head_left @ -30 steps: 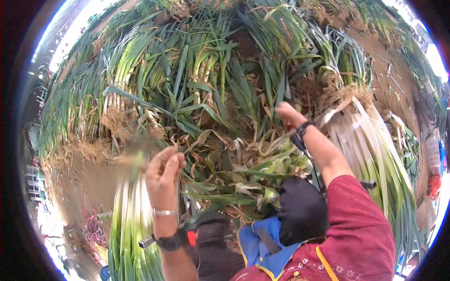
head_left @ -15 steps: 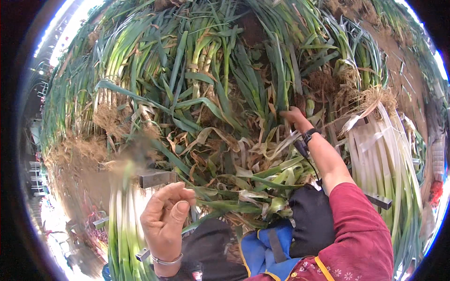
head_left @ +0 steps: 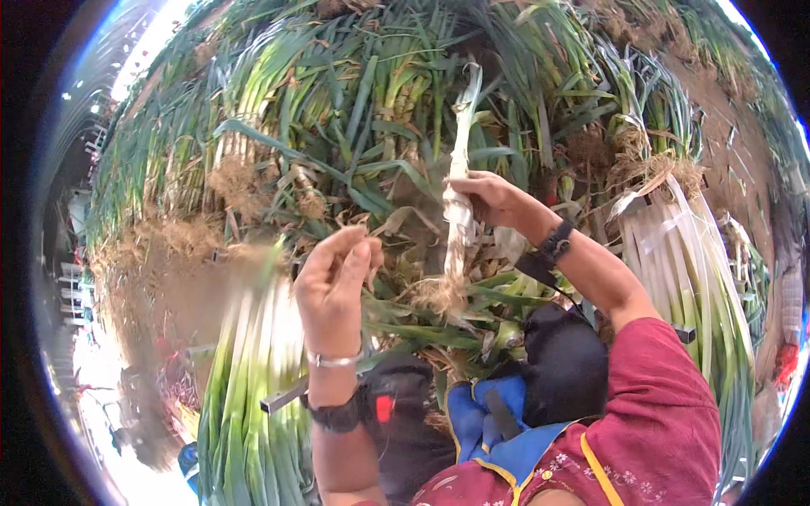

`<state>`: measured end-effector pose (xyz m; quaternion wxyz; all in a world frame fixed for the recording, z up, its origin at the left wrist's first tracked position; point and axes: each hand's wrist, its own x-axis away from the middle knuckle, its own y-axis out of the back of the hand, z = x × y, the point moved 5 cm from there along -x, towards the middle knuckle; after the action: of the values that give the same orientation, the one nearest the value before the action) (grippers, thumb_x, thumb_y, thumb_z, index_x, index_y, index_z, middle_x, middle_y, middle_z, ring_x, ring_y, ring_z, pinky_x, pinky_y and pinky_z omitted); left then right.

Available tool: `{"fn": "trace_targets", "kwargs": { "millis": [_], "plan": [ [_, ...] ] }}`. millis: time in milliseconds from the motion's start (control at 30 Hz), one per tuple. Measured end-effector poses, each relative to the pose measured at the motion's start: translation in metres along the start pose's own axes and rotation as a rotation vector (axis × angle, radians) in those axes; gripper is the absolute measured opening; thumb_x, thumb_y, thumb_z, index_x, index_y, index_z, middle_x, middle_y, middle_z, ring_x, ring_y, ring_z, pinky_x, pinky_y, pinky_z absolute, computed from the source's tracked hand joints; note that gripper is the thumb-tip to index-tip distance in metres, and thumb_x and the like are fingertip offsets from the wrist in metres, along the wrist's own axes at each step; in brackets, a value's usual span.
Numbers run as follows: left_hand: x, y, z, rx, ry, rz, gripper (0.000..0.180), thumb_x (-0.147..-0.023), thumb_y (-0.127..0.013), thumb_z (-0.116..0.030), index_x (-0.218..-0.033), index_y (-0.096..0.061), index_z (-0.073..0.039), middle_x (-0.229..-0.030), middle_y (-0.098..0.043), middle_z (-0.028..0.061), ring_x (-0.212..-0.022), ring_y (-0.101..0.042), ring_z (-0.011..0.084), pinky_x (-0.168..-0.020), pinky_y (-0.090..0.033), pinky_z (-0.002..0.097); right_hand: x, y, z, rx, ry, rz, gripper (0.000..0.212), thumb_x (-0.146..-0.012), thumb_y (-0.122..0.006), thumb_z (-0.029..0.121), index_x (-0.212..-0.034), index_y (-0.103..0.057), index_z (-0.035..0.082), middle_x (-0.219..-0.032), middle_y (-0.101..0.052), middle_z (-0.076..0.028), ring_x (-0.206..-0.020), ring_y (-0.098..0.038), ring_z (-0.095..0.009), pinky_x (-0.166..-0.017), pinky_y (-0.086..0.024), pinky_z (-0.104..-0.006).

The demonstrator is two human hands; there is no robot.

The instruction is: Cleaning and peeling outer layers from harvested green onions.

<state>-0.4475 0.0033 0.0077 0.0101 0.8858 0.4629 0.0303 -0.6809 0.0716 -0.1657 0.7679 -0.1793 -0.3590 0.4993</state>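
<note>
**One leek (head_left: pixel 456 228) in the right hand (head_left: pixel 495 201), many others around it**

In the head view, the right hand holds the leek in front of the person, over a heap of loose leaves (head_left: pixel 426 333). The grip of this hand is clasped around the middle part of the stalk. The root end, brown and hairy, is nearer to the person, and the pale green leaf end points away, leaning slightly to the right.

The left hand (head_left: pixel 333 291) is to the left of the leek and apart from it. Its fingers are bent, with the thumb near to the fingertips; I cannot tell if this grip has something small inside. On this wrist there are a metal bracelet (head_left: pixel 335 361) and a dark band (head_left: pixel 337 415).

Beyond both hands lies a wide pile of leeks (head_left: pixel 371 110) with long green leaves and brown roots. To the left of the left forearm is a bundle of leeks with white stalks (head_left: pixel 253 371). Another bundle (head_left: pixel 688 261) lies to the right of the right forearm. A blue cloth with yellow edge (head_left: pixel 506 409) is close to the person's body, beside a dark-covered knee (head_left: pixel 561 354).
</note>
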Motion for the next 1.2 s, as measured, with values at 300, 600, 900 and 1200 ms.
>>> {"fn": "trace_targets", "kwargs": {
  "millis": [300,600,900,1200],
  "plan": [
    [-0.021,0.021,0.023,0.409,0.163,-0.130,0.019,-0.091,-0.058,-0.010,-0.109,-0.064,-0.005,-0.095,-0.069,0.0070,-0.079,-0.066,0.0133,-0.062,-0.048,0.0233,0.102,-0.124,0.014,0.306,-0.071,0.422,0.035,-0.089,-0.062,0.017,-0.120,-0.053,0.001,-0.104,-0.062,-0.005,-0.096,-0.060,-0.015,-0.083,-0.049,-0.0305],
    [-0.020,-0.021,0.004,0.762,0.094,0.366,0.032,-0.084,-0.066,-0.010,-0.114,-0.057,-0.002,-0.099,-0.064,0.0061,-0.087,-0.061,0.0158,-0.074,-0.048,0.0280,0.133,-0.143,-0.018,0.670,-0.150,0.638,0.049,-0.082,-0.071,0.009,-0.127,-0.051,0.003,-0.109,-0.060,-0.001,-0.099,-0.054,-0.011,-0.091,-0.045,-0.0294],
    [-0.032,-0.014,0.011,0.922,-0.116,-0.101,0.050,-0.071,-0.064,0.017,-0.113,-0.050,-0.005,-0.097,-0.061,0.0059,-0.085,-0.062,0.0199,-0.076,-0.051,0.0340,0.090,-0.143,0.006,0.446,0.341,0.125,0.027,-0.093,-0.055,0.007,-0.119,-0.051,0.002,-0.102,-0.060,-0.001,-0.087,-0.057,-0.007,-0.076,-0.047,-0.0236],
    [-0.040,0.006,0.005,1.055,-0.007,-0.289,0.030,-0.075,-0.064,0.008,-0.098,-0.052,-0.007,-0.081,-0.059,0.0042,-0.061,-0.056,0.0156,-0.052,-0.045,0.0277,0.104,-0.155,0.027,0.897,0.670,-0.008,0.008,-0.092,-0.058,0.007,-0.098,-0.056,0.003,-0.083,-0.051,0.005,-0.078,-0.046,-0.002,-0.069,-0.039,-0.0193]
  ]
}}
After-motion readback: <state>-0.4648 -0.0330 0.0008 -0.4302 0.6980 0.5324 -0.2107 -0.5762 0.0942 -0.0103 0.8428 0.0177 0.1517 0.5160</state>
